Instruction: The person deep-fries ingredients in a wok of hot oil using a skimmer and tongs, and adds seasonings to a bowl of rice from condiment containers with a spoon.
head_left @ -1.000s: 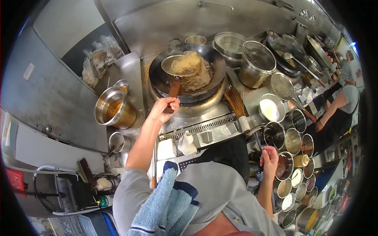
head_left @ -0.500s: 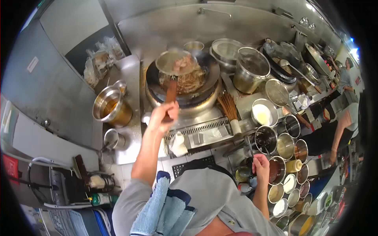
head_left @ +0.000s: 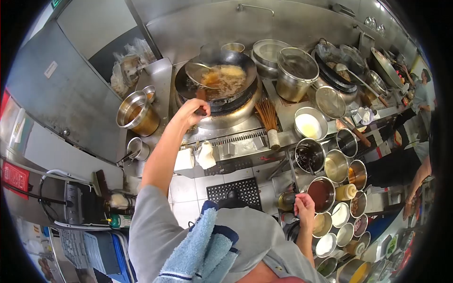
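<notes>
Food (head_left: 232, 71), golden in the black metal wok (head_left: 251, 70) at twelve o'clock, looks mid-fry, your left hand (head_left: 191, 114) clenched on the brown-handled wire-mesh strainer (head_left: 195, 71) at its nine-o'clock side, next wanting a steady wrist, your right hand (head_left: 304, 206) unclear in grip.

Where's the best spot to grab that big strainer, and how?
Probably take the strainer by its brown handle, from the near side, where the left grip holds it. The handle sticks out past the wok toward the person, while the round end is inside with bubbling liquid that looks hot.
</notes>
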Motion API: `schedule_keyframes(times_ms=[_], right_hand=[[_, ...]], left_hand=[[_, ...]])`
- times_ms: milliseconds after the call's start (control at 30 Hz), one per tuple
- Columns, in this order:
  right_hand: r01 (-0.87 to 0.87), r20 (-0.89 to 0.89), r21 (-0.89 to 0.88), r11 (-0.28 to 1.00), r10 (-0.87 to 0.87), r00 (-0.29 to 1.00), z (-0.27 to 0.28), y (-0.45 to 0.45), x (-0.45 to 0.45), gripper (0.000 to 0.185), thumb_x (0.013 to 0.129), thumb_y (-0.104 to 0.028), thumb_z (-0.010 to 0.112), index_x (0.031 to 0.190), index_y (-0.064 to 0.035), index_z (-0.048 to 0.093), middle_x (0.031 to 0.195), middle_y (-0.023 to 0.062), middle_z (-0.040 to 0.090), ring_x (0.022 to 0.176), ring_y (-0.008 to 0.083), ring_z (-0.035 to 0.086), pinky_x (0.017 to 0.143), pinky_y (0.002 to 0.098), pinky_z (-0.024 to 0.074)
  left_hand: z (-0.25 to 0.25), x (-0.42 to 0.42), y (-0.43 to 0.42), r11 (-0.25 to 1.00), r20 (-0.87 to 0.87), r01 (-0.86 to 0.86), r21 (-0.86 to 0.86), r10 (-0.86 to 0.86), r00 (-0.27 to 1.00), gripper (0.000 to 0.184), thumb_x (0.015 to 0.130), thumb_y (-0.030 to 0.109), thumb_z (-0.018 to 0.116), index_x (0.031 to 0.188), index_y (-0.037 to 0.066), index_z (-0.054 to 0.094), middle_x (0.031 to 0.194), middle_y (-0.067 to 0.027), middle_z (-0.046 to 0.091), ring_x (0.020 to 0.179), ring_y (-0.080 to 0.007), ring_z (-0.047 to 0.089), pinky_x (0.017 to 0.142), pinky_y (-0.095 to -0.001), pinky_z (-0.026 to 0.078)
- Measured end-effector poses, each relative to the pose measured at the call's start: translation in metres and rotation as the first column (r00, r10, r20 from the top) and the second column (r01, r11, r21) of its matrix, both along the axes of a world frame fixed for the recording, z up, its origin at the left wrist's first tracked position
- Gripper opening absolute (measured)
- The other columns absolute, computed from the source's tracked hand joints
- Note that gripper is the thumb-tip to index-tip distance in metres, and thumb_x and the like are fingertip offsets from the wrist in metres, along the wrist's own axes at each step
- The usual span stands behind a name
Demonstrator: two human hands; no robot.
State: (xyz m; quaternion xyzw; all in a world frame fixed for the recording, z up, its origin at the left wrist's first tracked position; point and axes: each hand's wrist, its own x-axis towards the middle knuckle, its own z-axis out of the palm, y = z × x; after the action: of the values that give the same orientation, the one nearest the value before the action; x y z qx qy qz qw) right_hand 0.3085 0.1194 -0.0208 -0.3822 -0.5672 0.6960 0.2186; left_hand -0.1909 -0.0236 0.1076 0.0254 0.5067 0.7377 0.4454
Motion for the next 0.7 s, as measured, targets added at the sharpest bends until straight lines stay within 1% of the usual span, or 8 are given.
schedule_keyframes(times_ms=[167, 267, 433, 500, 533, 600, 633, 700], right_hand=[[-0.008, -0.005, 0.061, 0.998, 0.009, 1.0, 0.012, 0.0, 0.003, 0.008, 0.09, -0.006, 0.055, 0.096, -0.0014, 0.057, 0.064, -0.0009, 0.051, 0.05, 0.0049, 0.045, 0.041, 0.0193, 0.0357], [0.026, -0.011, 0.082, 0.996, -0.025, 1.0, 0.018, -0.005, -0.002, 0.009, 0.089, -0.007, 0.055, 0.096, -0.0012, 0.057, 0.064, -0.0011, 0.051, 0.05, 0.0047, 0.046, 0.041, 0.0194, 0.0356], [0.076, -0.024, 0.098, 0.992, -0.074, 0.997, 0.022, -0.024, -0.011, 0.009, 0.089, -0.007, 0.056, 0.095, -0.0011, 0.057, 0.063, -0.0008, 0.051, 0.049, 0.0048, 0.045, 0.041, 0.0195, 0.0345], [0.094, -0.016, 0.089, 0.992, -0.093, 0.996, 0.019, -0.032, -0.015, 0.008, 0.088, -0.007, 0.056, 0.095, -0.0016, 0.057, 0.061, -0.0005, 0.051, 0.047, 0.005, 0.045, 0.041, 0.0196, 0.0341], [0.107, -0.019, 0.058, 0.993, -0.106, 0.994, 0.017, -0.036, -0.02, 0.008, 0.088, -0.007, 0.056, 0.094, -0.0018, 0.057, 0.061, -0.0004, 0.051, 0.047, 0.0052, 0.045, 0.041, 0.0195, 0.0343], [0.123, -0.011, -0.016, 0.992, -0.124, 0.992, 0.013, -0.049, -0.031, 0.008, 0.088, -0.007, 0.056, 0.094, -0.0022, 0.057, 0.06, -0.0001, 0.051, 0.047, 0.0055, 0.046, 0.041, 0.0195, 0.0346], [0.112, 0.012, -0.036, 0.993, -0.111, 0.994, 0.015, -0.056, -0.041, 0.008, 0.088, -0.008, 0.057, 0.093, -0.0025, 0.057, 0.061, 0.0001, 0.052, 0.047, 0.0065, 0.047, 0.04, 0.0204, 0.0363], [0.014, 0.051, 0.018, 1.0, -0.015, 0.999, 0.003, -0.072, -0.055, 0.008, 0.088, -0.008, 0.057, 0.093, -0.0027, 0.058, 0.06, -0.0001, 0.052, 0.047, 0.0066, 0.047, 0.04, 0.0211, 0.0364]], left_hand=[[0.004, -0.011, 0.024, 0.96, 0.433, 0.024, 0.278, -0.148, 0.889, 0.01, 0.086, -0.007, 0.045, 0.087, -0.006, 0.035, 0.081, -0.0102, 0.044, 0.061, -0.0141, 0.046, 0.052, -0.0229, 0.048], [-0.01, -0.025, 0.021, 0.856, 0.606, -0.025, 0.517, -0.346, 0.716, 0.01, 0.09, -0.003, 0.043, 0.088, -0.003, 0.034, 0.079, -0.0074, 0.042, 0.061, -0.0134, 0.046, 0.051, -0.0235, 0.049], [-0.016, -0.01, -0.01, 0.835, 0.585, -0.06, 0.547, -0.33, 0.741, 0.016, 0.095, 0.004, 0.042, 0.103, -0.008, 0.036, 0.073, -0.0053, 0.043, 0.057, -0.0131, 0.048, 0.049, -0.0233, 0.047], [-0.008, 0.019, -0.033, 0.899, 0.491, -0.094, 0.428, -0.144, 0.859, 0.021, 0.094, 0.004, 0.045, 0.107, -0.01, 0.037, 0.074, -0.0054, 0.045, 0.056, -0.0105, 0.046, 0.047, -0.023, 0.047], [-0.006, 0.038, -0.043, 0.885, 0.392, -0.039, 0.464, -0.165, 0.905, 0.023, 0.09, 0.0, 0.051, 0.107, -0.012, 0.04, 0.074, -0.0052, 0.048, 0.058, -0.0094, 0.048, 0.049, -0.0199, 0.045], [0.007, 0.049, -0.048, 0.879, 0.426, -0.104, 0.466, -0.12, 0.897, 0.023, 0.09, 0.0, 0.051, 0.107, -0.011, 0.041, 0.072, -0.0029, 0.046, 0.058, -0.0084, 0.045, 0.048, -0.0203, 0.041], [-0.004, 0.031, -0.043, 0.841, 0.364, -0.05, 0.539, -0.179, 0.914, 0.019, 0.09, 0.001, 0.051, 0.105, -0.009, 0.042, 0.071, -0.0021, 0.045, 0.058, -0.0084, 0.044, 0.047, -0.021, 0.037], [-0.016, 0.021, -0.042, 0.855, 0.371, -0.056, 0.515, -0.164, 0.914, 0.01, 0.091, 0.0, 0.049, 0.097, -0.005, 0.044, 0.071, -0.0019, 0.044, 0.058, -0.0085, 0.043, 0.048, -0.0214, 0.037]])
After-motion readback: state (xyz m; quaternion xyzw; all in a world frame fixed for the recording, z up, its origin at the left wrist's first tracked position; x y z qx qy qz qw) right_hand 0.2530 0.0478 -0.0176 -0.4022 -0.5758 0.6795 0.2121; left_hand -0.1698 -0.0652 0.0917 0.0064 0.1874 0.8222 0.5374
